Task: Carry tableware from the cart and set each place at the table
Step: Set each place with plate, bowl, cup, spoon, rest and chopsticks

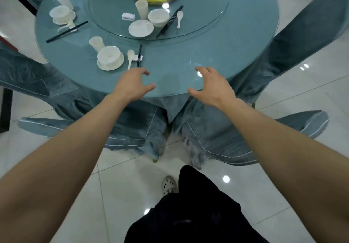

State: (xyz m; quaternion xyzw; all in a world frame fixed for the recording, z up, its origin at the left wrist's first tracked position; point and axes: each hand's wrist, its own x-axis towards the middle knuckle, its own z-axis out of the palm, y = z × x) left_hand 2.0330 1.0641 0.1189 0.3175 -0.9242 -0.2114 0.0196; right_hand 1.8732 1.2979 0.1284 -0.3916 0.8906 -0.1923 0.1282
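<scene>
Head view: left hand point(132, 85) and right hand point(215, 89) hover over the glass table point(236, 54), fingers loosely curled, holding nothing — near place setting point(110, 58) left of centre and far place setting point(62, 15) upper left look done, loose plate point(141, 28) and bowl point(158, 17) wait on the turntable point(198, 16) — more places seemingly remain.

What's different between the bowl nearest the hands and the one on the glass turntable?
The near bowl sits on the near plate; the turntable bowl stands straight on the glass turntable, beside the loose plate. The near bowl is on the table outer ring, the turntable bowl farther in. Both are white and round.
</scene>
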